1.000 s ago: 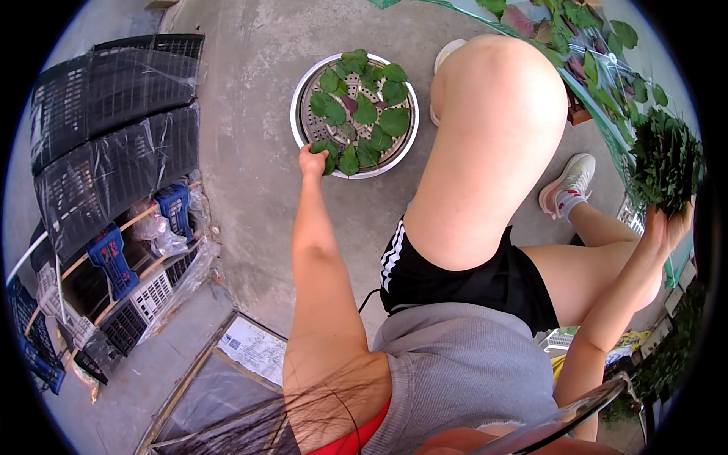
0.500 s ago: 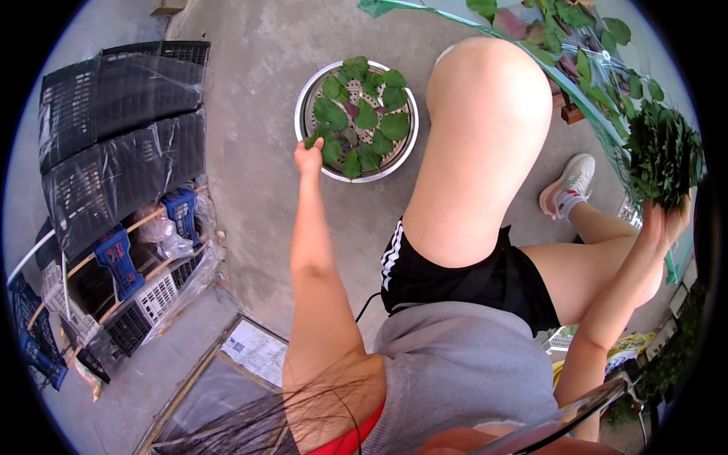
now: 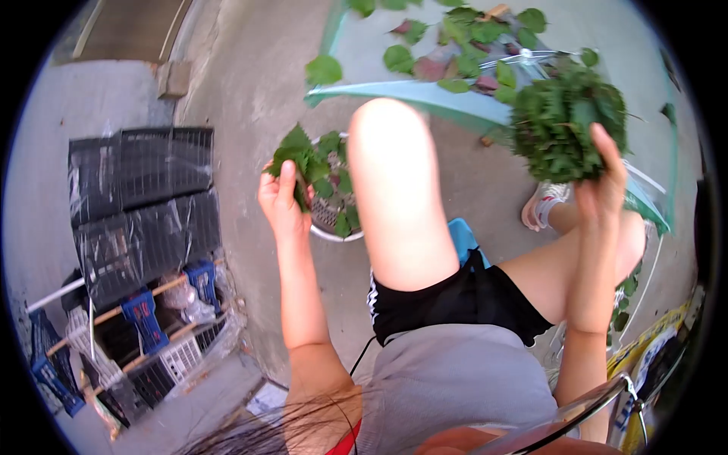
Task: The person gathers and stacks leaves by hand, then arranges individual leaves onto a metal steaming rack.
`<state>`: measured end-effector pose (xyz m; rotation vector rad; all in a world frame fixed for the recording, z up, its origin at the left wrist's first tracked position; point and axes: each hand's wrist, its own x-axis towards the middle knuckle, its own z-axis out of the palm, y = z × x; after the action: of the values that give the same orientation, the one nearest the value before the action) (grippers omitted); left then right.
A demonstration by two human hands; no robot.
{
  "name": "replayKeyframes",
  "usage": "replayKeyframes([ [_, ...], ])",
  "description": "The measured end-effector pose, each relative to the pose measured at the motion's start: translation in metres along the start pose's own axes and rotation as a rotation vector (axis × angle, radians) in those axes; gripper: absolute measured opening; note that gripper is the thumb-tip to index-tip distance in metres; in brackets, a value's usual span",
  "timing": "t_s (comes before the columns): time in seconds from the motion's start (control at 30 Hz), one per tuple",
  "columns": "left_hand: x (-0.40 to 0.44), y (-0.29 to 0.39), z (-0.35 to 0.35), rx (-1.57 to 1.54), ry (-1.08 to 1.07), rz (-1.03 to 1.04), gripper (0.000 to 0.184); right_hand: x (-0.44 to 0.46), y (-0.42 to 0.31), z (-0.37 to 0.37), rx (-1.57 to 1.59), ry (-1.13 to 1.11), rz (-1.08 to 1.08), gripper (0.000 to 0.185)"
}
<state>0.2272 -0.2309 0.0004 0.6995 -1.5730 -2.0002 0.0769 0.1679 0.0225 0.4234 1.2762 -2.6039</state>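
My left hand [image 3: 282, 199] grips a few green leaves [image 3: 296, 152] between thumb and fingers, raised beside the round metal basin [image 3: 334, 236]. More green leaves lie in the basin's perforated inside, which my raised knee partly hides. At the right, my right hand [image 3: 604, 178] is wrapped round a thick bundle of green leaves [image 3: 565, 121], holding it above my other leg. Beyond the bundle, loose green and purplish leaves [image 3: 455, 68] lie on a transparent sheet with a teal edge [image 3: 409, 92].
Black crates [image 3: 144, 174] wrapped in clear plastic stand at the left, with blue crates [image 3: 144, 320] and sticks below them. A block [image 3: 174, 80] sits at the upper left. A shoe [image 3: 544, 203] rests on the concrete floor [image 3: 250, 83].
My left hand has lifted off the basin's rim with leaves in it. The leaf bundle in my right hand has come further into view. The view has swung toward the sheet.
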Motion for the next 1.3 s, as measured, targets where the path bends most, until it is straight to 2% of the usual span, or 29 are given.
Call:
replayKeyframes([
  [0.07, -0.010, 0.024, 0.040, 0.036, -0.085, 0.042, 0.022, -0.013, 0.004, 0.017, -0.087, -0.007, 0.061, 0.041],
  [0.1, -0.013, 0.031, 0.061, 0.003, -0.157, 0.109, 0.021, -0.020, 0.006, 0.029, -0.106, -0.038, -0.013, 0.044],
  [0.13, -0.021, 0.041, 0.078, -0.035, -0.322, 0.110, 0.020, -0.024, 0.008, 0.037, -0.125, -0.070, -0.084, 0.046],
  [0.3, -0.059, 0.051, 0.163, -0.022, -0.512, 0.170, 0.022, -0.026, 0.008, 0.037, -0.052, -0.349, -0.120, 0.042],
  [0.43, -0.073, 0.051, 0.219, 0.005, -0.666, 0.186, 0.023, -0.034, 0.007, 0.038, -0.114, -0.335, -0.177, 0.043],
  [0.53, -0.082, 0.039, 0.244, 0.128, -0.659, 0.171, 0.019, -0.032, 0.017, 0.030, -0.095, -0.261, -0.231, 0.045],
  [0.57, -0.081, 0.032, 0.246, 0.215, -0.629, 0.188, 0.019, -0.033, 0.014, 0.031, -0.072, -0.277, -0.275, 0.034],
  [0.6, -0.082, 0.028, 0.247, 0.221, -0.638, 0.189, 0.019, -0.034, 0.015, 0.029, -0.063, -0.271, -0.279, 0.034],
  [0.67, -0.082, 0.024, 0.250, 0.356, -0.585, 0.373, 0.018, -0.036, 0.016, 0.026, -0.005, -0.251, -0.268, 0.034],
  [0.8, -0.086, 0.028, 0.252, 0.433, -0.520, 0.392, 0.016, -0.036, 0.010, 0.027, -0.021, -0.282, -0.267, 0.033],
  [0.97, -0.087, 0.025, 0.257, 0.449, -0.501, 0.433, 0.016, -0.038, -0.005, 0.032, 0.100, -0.273, -0.179, 0.034],
  [1.07, -0.086, 0.022, 0.258, 0.470, -0.512, 0.447, 0.015, -0.036, -0.006, 0.030, 0.042, -0.307, -0.253, 0.035],
  [1.2, -0.085, 0.024, 0.259, 0.464, -0.551, 0.489, 0.017, -0.035, -0.004, 0.029, 0.040, -0.287, -0.241, 0.036],
  [1.27, -0.090, 0.031, 0.261, 0.296, -0.558, 0.341, 0.030, -0.035, -0.005, 0.030, 0.091, -0.276, -0.205, 0.037],
  [1.3, -0.085, 0.027, 0.255, 0.321, -0.522, 0.373, 0.030, -0.034, -0.005, 0.029, 0.093, -0.275, -0.204, 0.037],
])
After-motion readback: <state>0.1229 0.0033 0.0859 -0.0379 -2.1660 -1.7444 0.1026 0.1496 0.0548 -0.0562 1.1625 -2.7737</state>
